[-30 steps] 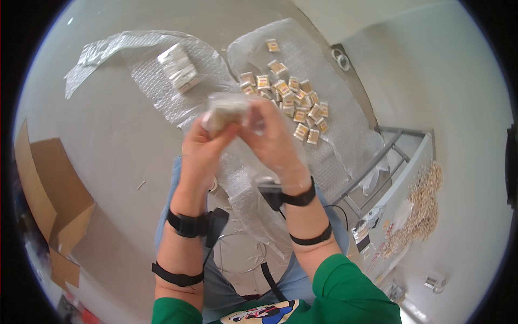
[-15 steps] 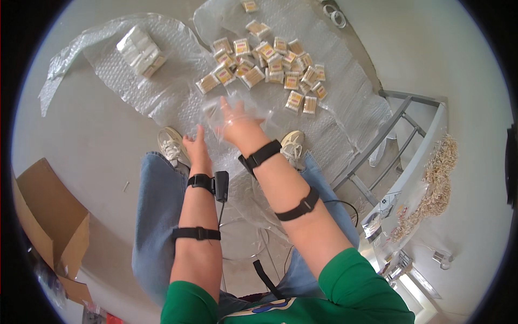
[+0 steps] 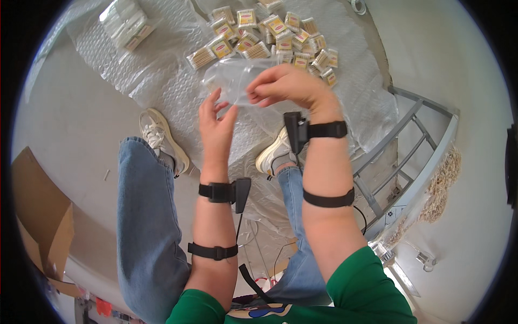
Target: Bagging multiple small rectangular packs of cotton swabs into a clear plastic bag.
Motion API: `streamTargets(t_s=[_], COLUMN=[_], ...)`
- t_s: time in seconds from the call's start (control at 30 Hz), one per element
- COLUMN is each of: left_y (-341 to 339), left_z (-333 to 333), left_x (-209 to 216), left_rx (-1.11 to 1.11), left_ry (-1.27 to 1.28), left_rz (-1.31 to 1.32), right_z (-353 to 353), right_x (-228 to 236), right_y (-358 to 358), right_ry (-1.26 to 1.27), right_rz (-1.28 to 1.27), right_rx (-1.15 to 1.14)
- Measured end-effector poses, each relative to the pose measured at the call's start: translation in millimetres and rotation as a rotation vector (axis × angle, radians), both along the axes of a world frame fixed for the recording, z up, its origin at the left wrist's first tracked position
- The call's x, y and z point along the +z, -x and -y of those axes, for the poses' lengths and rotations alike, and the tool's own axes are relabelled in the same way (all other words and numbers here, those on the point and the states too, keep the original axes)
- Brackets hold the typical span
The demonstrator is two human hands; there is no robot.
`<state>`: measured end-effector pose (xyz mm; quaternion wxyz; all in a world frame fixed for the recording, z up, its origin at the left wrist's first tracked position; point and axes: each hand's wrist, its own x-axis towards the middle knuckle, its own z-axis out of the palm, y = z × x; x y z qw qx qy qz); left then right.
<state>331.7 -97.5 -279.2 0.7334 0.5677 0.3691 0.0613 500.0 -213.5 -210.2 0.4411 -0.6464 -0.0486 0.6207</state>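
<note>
Your right hand (image 3: 294,86) is swinging away from your spread-fingered left hand (image 3: 217,127) and pinching a clear plastic bag (image 3: 234,74) (wrapped stick packs (image 3: 276,26) are lying beyond).

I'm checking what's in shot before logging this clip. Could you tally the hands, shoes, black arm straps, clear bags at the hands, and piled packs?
Hands: 2
Shoes: 2
Arm straps: 4
Clear bag: 1
Total: 9, leaving out the packs, which overlap too much to count surely.
</note>
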Motion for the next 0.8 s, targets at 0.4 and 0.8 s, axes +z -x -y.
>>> streamTargets(t_s=[0.4, 0.8], left_y=[-51.1, -19.8], left_z=[13.2, 11.9], left_x=[19.9, -29.3], left_rx=[-0.172, -0.202], left_ry=[-0.834, -1.029], left_rz=[-0.253, -0.111], right_z=[75.1, 120.5], right_x=[-93.5, -228.5], right_y=[-16.0, 35.1], right_ry=[0.064, 0.974], right_rz=[0.261, 0.892], right_rx=[-1.207, -0.409])
